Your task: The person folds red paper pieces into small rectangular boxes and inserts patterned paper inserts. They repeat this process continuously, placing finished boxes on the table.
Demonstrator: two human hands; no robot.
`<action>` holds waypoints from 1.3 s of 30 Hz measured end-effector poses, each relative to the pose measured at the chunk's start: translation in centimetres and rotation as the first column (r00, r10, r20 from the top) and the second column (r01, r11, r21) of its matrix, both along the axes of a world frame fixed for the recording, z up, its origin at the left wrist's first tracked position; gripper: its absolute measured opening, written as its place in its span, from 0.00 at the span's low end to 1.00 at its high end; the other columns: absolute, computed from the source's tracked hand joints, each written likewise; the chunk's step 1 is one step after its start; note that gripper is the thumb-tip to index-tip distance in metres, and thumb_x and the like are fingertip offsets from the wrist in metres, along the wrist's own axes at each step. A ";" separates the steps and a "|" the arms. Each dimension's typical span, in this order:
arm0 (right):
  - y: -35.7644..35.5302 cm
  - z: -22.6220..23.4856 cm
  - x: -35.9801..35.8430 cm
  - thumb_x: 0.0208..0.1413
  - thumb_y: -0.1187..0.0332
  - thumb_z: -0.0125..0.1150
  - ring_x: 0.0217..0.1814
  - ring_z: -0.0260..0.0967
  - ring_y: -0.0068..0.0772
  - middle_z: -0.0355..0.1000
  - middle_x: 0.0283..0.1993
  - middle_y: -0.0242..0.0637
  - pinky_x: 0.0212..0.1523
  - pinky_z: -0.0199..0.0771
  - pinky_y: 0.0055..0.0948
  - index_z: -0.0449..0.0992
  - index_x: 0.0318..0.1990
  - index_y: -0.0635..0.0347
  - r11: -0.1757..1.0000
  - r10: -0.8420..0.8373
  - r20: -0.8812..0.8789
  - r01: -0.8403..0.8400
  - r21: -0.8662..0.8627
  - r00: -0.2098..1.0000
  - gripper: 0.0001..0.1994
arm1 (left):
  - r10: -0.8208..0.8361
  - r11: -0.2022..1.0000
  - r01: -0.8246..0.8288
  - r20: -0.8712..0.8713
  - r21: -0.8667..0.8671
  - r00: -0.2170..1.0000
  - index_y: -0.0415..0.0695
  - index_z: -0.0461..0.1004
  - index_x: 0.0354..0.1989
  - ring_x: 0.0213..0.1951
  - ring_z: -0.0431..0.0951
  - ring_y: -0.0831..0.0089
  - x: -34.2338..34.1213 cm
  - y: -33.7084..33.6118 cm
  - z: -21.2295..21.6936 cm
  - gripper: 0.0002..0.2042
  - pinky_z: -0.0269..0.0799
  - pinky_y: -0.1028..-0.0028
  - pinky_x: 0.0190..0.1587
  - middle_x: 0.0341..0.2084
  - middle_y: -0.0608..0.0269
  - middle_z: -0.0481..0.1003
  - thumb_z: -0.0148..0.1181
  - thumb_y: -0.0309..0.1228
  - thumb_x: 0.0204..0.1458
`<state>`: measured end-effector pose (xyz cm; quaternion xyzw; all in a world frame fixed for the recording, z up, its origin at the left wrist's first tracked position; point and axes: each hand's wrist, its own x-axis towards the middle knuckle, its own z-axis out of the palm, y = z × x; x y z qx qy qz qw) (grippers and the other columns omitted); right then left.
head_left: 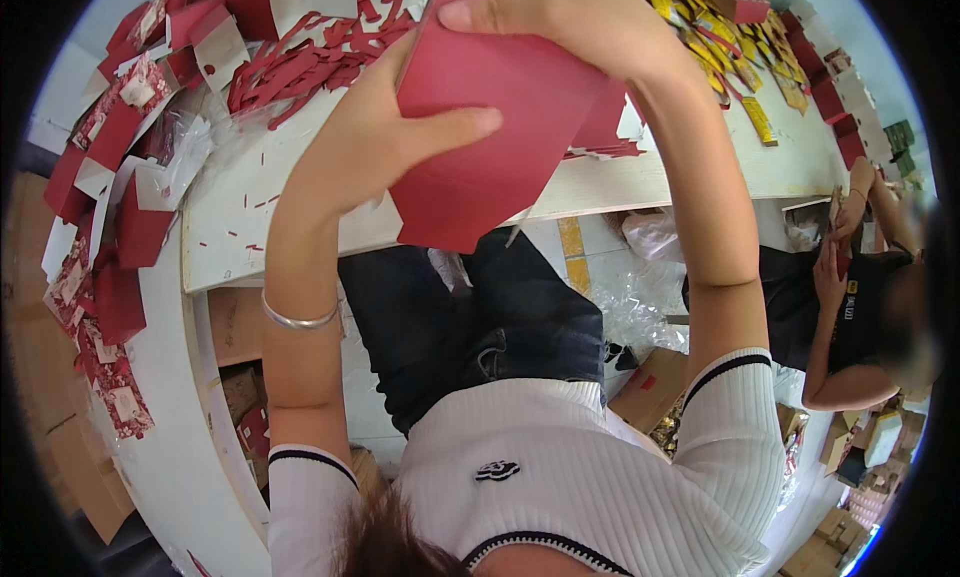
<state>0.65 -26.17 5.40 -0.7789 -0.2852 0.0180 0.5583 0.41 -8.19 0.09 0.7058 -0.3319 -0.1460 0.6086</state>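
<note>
Red card sheet (490, 127) held above white worktop (640, 182) edge, still flat, not yet shaped as far as visible. Left hand (375, 127) clamped on sheet's left side, thumb across face. Right hand (545, 12) pinching sheet's top edge. Left of sheet: red offcut strips (300, 67), stack of red pieces (110, 197) unprocessed.

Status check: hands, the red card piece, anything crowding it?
Left hand and right hand both grip the red card piece, raised over the white table. Red offcuts behind; nothing blocking.
</note>
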 end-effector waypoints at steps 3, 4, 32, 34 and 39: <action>1.0 0.9 -0.6 0.51 0.69 0.55 0.33 0.65 0.24 0.70 0.35 0.39 0.34 0.67 0.22 0.68 0.42 0.64 0.862 -0.339 0.493 0.474 -0.179 0.801 0.12 | 0.112 0.988 -0.135 -0.254 -0.076 0.961 0.37 0.67 0.46 0.39 0.73 0.73 0.3 2.4 -0.1 0.23 0.66 0.76 0.44 0.37 0.58 0.73 0.62 0.36 0.42; 2.1 0.5 -0.7 0.51 0.69 0.54 0.31 0.65 0.23 0.69 0.32 0.38 0.33 0.66 0.22 0.69 0.39 0.65 0.849 -0.506 0.536 0.499 0.173 0.676 0.10 | 0.114 0.946 -0.218 -0.384 -0.239 0.916 0.37 0.69 0.43 0.38 0.74 0.73 0.8 3.3 -0.6 0.18 0.68 0.77 0.43 0.36 0.58 0.74 0.60 0.33 0.44; 4.7 -6.9 -2.4 0.46 0.67 0.57 0.63 0.44 0.35 0.46 0.61 0.41 0.61 0.43 0.32 0.44 0.61 0.60 0.737 0.042 0.170 -0.145 0.661 0.985 0.37 | 0.441 0.758 -0.186 0.280 -0.626 0.853 0.39 0.42 0.61 0.53 0.60 0.68 -3.0 2.0 -1.5 0.35 0.58 0.71 0.54 0.52 0.55 0.57 0.56 0.27 0.47; 5.4 -6.7 -2.8 0.45 0.70 0.57 0.64 0.44 0.34 0.47 0.61 0.41 0.61 0.43 0.31 0.46 0.61 0.61 0.787 -0.112 0.121 0.013 0.617 0.986 0.35 | 0.488 0.746 -0.262 0.236 -0.612 0.840 0.39 0.45 0.60 0.52 0.61 0.69 -3.1 2.1 -1.6 0.33 0.58 0.72 0.53 0.52 0.55 0.57 0.55 0.25 0.46; 7.5 -7.7 -3.9 0.40 0.83 0.50 0.61 0.50 0.32 0.55 0.57 0.40 0.60 0.47 0.28 0.55 0.57 0.63 0.717 -0.381 0.072 0.245 0.653 0.922 0.30 | 0.568 0.683 -0.415 0.080 -0.601 0.819 0.38 0.51 0.58 0.50 0.61 0.71 -3.2 1.8 -2.3 0.30 0.58 0.73 0.52 0.50 0.55 0.59 0.54 0.22 0.44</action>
